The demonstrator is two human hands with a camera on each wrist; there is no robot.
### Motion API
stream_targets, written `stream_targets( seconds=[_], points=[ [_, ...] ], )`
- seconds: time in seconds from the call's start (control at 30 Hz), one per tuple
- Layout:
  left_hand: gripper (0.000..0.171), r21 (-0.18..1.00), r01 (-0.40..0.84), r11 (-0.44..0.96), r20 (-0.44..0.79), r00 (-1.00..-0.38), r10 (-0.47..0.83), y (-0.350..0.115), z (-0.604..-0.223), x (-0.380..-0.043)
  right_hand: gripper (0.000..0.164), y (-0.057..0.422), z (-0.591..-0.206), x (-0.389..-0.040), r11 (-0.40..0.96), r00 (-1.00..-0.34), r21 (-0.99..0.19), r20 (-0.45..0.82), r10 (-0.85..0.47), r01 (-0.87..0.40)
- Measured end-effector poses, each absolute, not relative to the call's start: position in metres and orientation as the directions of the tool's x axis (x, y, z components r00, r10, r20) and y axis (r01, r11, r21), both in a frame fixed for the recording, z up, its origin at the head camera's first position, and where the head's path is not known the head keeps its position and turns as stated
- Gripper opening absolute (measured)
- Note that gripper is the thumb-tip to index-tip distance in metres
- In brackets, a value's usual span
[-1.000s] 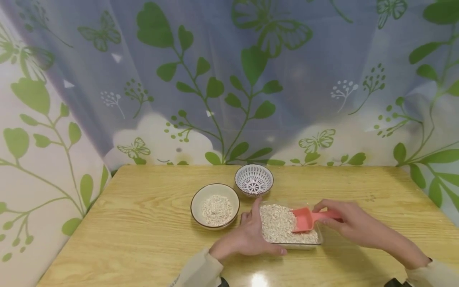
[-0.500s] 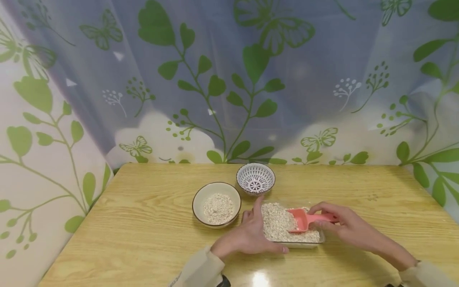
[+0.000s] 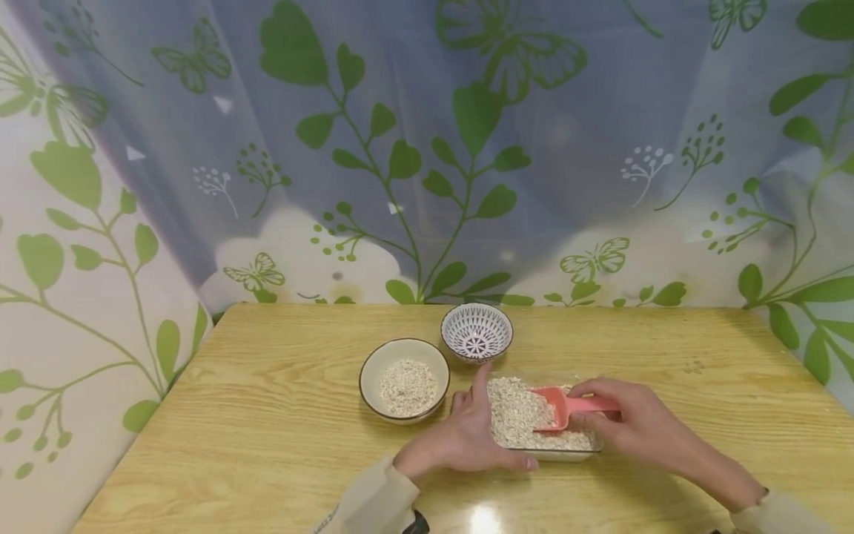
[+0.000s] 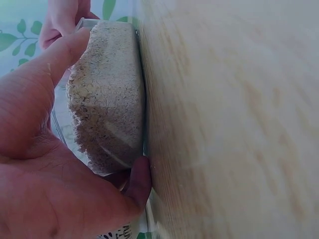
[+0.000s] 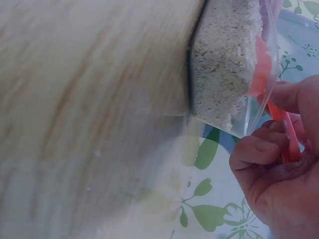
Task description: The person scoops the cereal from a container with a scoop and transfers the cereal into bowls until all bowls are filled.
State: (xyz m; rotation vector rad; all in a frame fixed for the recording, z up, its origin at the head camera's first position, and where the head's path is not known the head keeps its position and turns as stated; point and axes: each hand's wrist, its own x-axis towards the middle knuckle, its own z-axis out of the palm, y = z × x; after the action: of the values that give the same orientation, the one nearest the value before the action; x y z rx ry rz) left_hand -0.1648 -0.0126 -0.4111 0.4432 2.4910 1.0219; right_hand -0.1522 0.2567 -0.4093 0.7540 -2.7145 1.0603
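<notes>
Right hand (image 3: 637,419): thumb and fingers closed round the handle of a red scoop (image 3: 562,409). Scoop sits at the right part of the tub (image 3: 557,455), its open mouth facing left, edge in among the oats (image 3: 519,414). Tub clear, low, rectangular, flat on the table (image 3: 267,393); oats banked higher towards its left.

Left hand (image 3: 467,439): set wide round the tub's left end, holding it, thumb along the near wall, forefinger pointing away up the left end. Left wrist view has a fingertip low on the tub's wall, by the tabletop.

Farther out: cream bowl (image 3: 373,371), dark-rimmed, just left of the left hand, oats in its bottom. Patterned bowl (image 3: 477,325) beyond the forefinger; contact between them, cannot tell. Behind the table, leaf-and-butterfly cloth (image 3: 567,163).
</notes>
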Motion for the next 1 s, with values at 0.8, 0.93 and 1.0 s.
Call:
stream_targets(
  seconds=[0.8, 0.93, 1.0],
  points=[
    [0.142, 0.720, 0.141, 0.679, -0.251, -0.860, 0.445, -0.014, -0.413, -0.165, 0.022, 0.288, -0.415, -0.147, 0.302, -0.950, -0.937, 0.080, -0.303, -0.176],
    [0.143, 0.711, 0.163, 0.684, -0.244, -0.855, 0.457, -0.013, -0.412, -0.165, 0.022, 0.286, -0.413, -0.148, 0.253, -0.944, -0.952, 0.086, -0.318, -0.172],
    [0.143, 0.706, 0.168, 0.688, -0.244, -0.854, 0.459, -0.012, -0.411, -0.165, 0.022, 0.285, -0.413, -0.149, 0.223, -0.940, -0.959, 0.093, -0.328, -0.173]
  ],
)
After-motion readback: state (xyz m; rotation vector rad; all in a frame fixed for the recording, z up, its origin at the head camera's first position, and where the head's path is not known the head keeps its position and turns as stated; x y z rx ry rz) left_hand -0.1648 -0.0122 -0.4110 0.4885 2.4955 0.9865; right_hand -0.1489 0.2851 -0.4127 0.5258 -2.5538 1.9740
